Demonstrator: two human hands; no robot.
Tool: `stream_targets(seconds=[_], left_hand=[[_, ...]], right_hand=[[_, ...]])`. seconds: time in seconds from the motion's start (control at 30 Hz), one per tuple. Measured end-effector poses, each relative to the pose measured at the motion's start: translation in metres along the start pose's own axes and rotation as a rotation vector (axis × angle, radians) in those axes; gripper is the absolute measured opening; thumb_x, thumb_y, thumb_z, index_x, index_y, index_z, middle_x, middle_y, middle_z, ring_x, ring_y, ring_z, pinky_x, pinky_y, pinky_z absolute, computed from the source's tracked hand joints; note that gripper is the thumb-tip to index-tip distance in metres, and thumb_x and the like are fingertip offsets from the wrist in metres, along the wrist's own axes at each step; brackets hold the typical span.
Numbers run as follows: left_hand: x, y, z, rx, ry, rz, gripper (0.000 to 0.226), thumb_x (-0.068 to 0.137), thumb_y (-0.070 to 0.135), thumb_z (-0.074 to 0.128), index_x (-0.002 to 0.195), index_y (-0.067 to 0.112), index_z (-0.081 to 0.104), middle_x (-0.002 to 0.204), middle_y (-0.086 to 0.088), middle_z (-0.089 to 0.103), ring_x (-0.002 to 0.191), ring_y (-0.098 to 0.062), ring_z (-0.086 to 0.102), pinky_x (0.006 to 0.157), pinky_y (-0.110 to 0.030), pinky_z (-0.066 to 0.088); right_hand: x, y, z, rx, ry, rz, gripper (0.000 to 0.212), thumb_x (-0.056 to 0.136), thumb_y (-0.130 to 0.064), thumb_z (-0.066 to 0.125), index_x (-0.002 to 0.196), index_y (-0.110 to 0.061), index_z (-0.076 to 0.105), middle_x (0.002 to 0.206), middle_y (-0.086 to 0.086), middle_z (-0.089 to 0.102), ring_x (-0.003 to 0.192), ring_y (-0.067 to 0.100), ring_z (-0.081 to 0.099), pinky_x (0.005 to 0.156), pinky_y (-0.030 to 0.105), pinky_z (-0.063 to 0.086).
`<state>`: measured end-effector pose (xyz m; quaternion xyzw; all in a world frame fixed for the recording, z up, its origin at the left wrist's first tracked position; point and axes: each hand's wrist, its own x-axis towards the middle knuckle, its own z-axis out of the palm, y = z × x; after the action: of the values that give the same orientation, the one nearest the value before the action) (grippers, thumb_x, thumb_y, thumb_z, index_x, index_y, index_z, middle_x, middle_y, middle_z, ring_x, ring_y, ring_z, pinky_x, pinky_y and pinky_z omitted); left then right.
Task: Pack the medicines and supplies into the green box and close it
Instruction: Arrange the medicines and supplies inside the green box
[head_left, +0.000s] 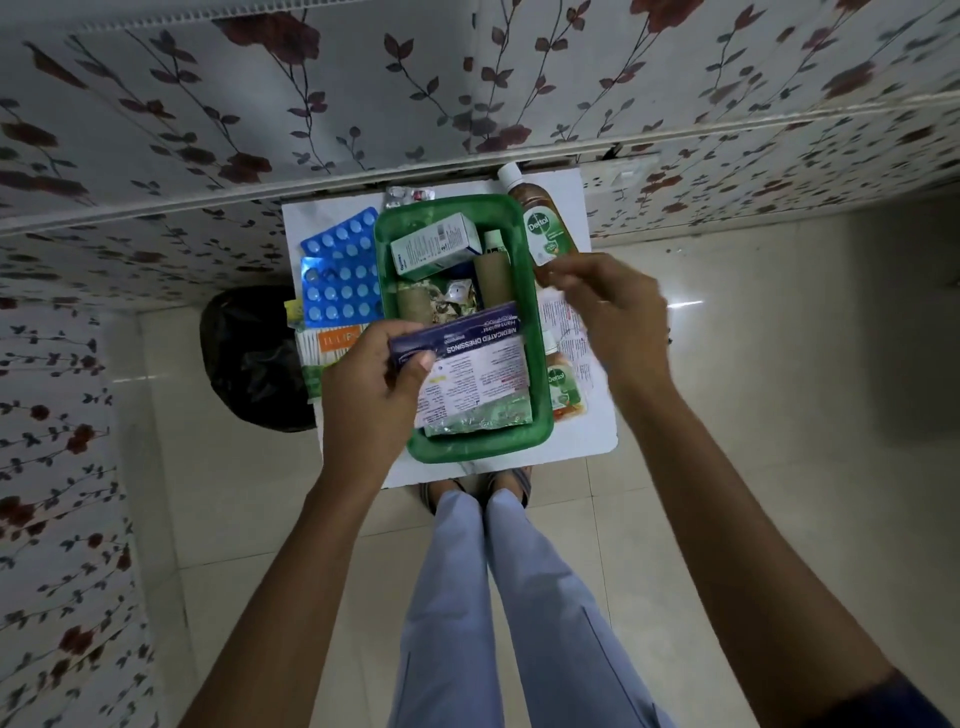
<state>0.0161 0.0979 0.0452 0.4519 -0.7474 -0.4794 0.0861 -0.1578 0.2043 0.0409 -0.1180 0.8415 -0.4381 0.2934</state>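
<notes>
left hand (371, 374) grips dressings packet (467, 358) over green box (467, 447); blurred right hand (608, 312) beside it, grip unclear.

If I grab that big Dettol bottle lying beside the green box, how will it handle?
The big Dettol bottle looks nearly full of brown liquid, so probably heavy for its size. It lies on its side, so a nudge may roll it. Its smooth plastic could be slippery.
</notes>
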Motion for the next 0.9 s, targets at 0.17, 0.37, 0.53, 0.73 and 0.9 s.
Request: stream_targets(seconds=[0.17,0.37,0.53,0.73,0.9], left_hand=[[0.004,-0.003,0.015,0.203,-0.140,0.024,0.022,0.083,0.010,0.062,0.105,0.009,0.062,0.088,-0.013,0.071,0.076,-0.024,0.063,0.065,-0.026,0.042],[0.005,-0.001,0.034,0.492,-0.292,0.129,0.037,0.084,0.010,0.060,0.120,0.006,0.054,0.114,-0.019,0.063,0.103,-0.036,0.058,0.083,-0.039,0.046],[0.010,0.001,0.035,0.475,-0.203,0.236,0.035,0.082,0.004,0.058,0.117,0.003,0.057,0.120,-0.018,0.058,0.115,-0.035,0.050,0.098,-0.039,0.040],[0.019,0.004,0.035,0.503,-0.329,0.255,0.043,0.085,0.000,0.053,0.127,0.006,0.050,0.133,-0.014,0.053,0.123,-0.032,0.048,0.102,-0.038,0.039],[0.021,-0.006,0.049,0.899,-0.544,0.287,0.058,0.085,0.007,0.053,0.139,0.016,0.032,0.144,-0.006,0.042,0.132,-0.029,0.033,0.104,-0.040,0.033]], right_hand=[[0.043,0.064,-0.005,-0.570,-0.067,0.074,0.032,0.086,-0.011,0.057,0.118,-0.012,0.062,0.120,0.012,0.066,0.102,0.027,0.064,0.089,0.033,0.049],[0.051,0.078,0.014,-0.696,-0.124,-0.021,0.042,0.077,-0.017,0.069,0.117,-0.010,0.055,0.121,0.020,0.050,0.109,0.035,0.050,0.088,0.039,0.047],[0.052,0.078,0.018,-0.755,-0.149,-0.023,0.032,0.079,-0.010,0.064,0.109,-0.003,0.056,0.114,0.022,0.056,0.104,0.038,0.052,0.084,0.040,0.046],[0.047,0.071,0.010,-0.575,-0.126,-0.037,0.021,0.084,-0.003,0.057,0.106,-0.005,0.058,0.109,0.019,0.068,0.093,0.036,0.063,0.073,0.029,0.047],[0.043,0.071,0.007,-0.553,-0.079,-0.111,0.025,0.085,-0.001,0.055,0.106,-0.007,0.067,0.110,0.015,0.070,0.098,0.032,0.065,0.081,0.028,0.048]])
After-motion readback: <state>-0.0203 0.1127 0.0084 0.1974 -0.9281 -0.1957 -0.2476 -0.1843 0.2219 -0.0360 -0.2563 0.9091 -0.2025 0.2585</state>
